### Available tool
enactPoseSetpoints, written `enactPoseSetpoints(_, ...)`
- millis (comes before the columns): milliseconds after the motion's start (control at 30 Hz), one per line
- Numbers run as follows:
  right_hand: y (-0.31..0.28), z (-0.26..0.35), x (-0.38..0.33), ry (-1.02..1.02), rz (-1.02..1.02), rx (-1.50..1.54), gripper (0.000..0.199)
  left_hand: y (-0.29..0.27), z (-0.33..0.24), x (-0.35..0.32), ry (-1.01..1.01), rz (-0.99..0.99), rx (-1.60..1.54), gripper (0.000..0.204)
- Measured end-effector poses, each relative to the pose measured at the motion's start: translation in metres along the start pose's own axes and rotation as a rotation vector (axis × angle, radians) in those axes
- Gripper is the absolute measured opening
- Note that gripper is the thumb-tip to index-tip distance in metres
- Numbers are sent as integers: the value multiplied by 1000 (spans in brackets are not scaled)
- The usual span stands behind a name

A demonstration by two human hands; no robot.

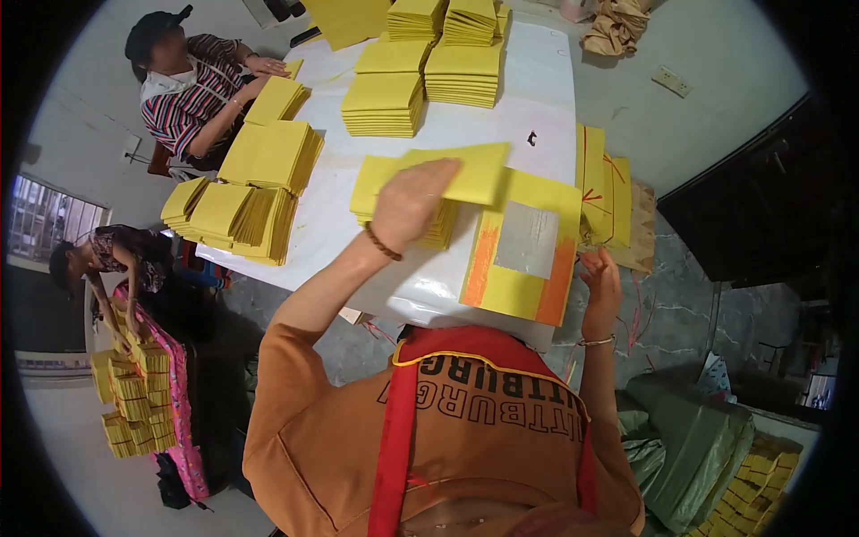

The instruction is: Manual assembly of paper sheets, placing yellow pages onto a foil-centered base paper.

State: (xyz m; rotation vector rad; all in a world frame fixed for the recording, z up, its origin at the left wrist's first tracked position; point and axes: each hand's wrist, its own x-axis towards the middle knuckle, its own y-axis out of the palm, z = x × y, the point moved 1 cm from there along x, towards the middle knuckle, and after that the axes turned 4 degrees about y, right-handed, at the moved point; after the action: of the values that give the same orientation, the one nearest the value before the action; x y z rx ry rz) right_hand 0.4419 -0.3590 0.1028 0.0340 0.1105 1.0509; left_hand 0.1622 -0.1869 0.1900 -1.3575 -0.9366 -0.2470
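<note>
Yellow paper sheet [470, 174] is pinched in our left hand [407, 208] above the stack [394, 192] on the white worktop [528, 98]; we should square its edges before releasing. Our right hand [601, 286], fingers loosely open, touches the foil-and-orange sheets' [523, 259] edge.

paper stacks [385, 103] on table [546, 80], sheet [523, 259] at near edge

Left hand [407, 208]: palm side hidden, seen from the back; its fingertips cover part of a yellow sheet [465, 174]. The pile [420, 219] under it mostly hidden by hand and sheet. Right hand [601, 285]: at the worktop [546, 80] right edge, contact with the bundle [604, 188] unclear. Worktop near edge hidden behind the person's chest. Far stacks [420, 18] cut off by the frame top.
</note>
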Motion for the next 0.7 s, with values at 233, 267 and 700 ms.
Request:
enactPoseSetpoints(233,6,-11,3,26,19,-5,44,26,47,-87,-113,277,171,44)
enactPoseSetpoints(267,9,-7,2,-11,37,-18,42,26,49,-90,-124,298,162,44)
enactPoseSetpoints(700,12,-8,-4,-7,60,-69,30,52,52,-130,-90,466,39,52)
